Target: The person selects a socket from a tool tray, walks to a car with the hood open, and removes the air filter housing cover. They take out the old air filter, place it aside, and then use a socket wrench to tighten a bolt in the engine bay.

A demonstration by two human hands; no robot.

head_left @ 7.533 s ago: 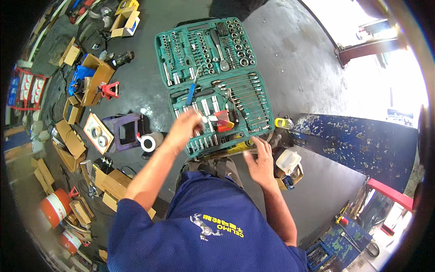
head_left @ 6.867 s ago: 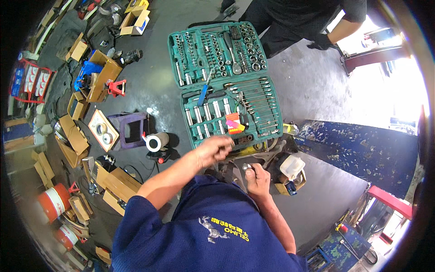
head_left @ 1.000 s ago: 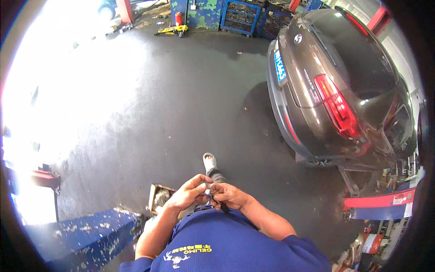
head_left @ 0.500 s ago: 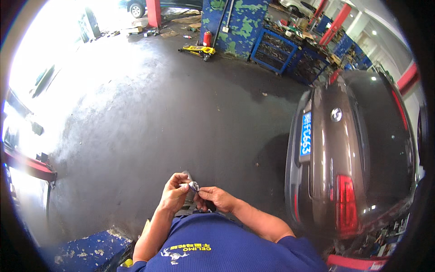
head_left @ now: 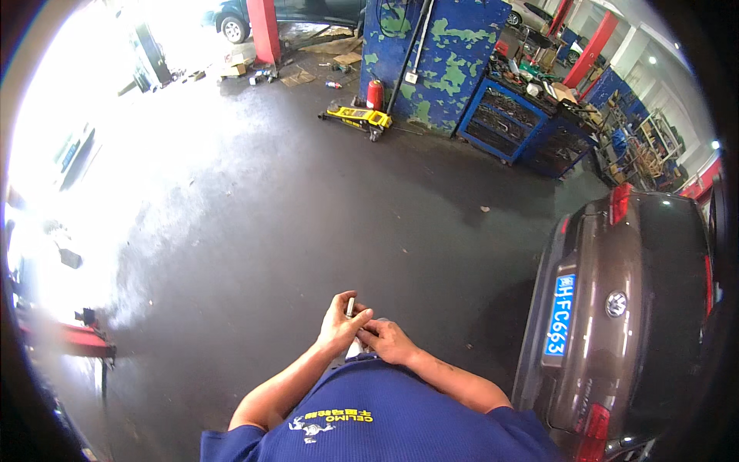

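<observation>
Just ahead of my waist, my two hands are together. My left hand [head_left: 341, 323] is closed around a small silvery metal piece [head_left: 350, 306], a slim bar that shows between thumb and fingers; its exact kind cannot be made out. Close against it, my right hand [head_left: 390, 341] has its fingers curled in and pressed together at the left hand's thumb side. Whatever its fingertips hold is hidden. Below the hands is the front of my blue shirt [head_left: 400, 408].
To the right stands a brown car [head_left: 589, 308], its rear toward me. A yellow floor jack [head_left: 358, 117] and a red fire extinguisher [head_left: 375, 94] are by a peeling blue pillar [head_left: 431, 69]. Blue tool cabinets [head_left: 504, 115] stand farther right. A red lift arm [head_left: 73, 340] is at left.
The view has swung so the car and cabinets sit farther right and lower. My hands have drawn closer together, and the rounded metal end seen between them earlier is now covered.
</observation>
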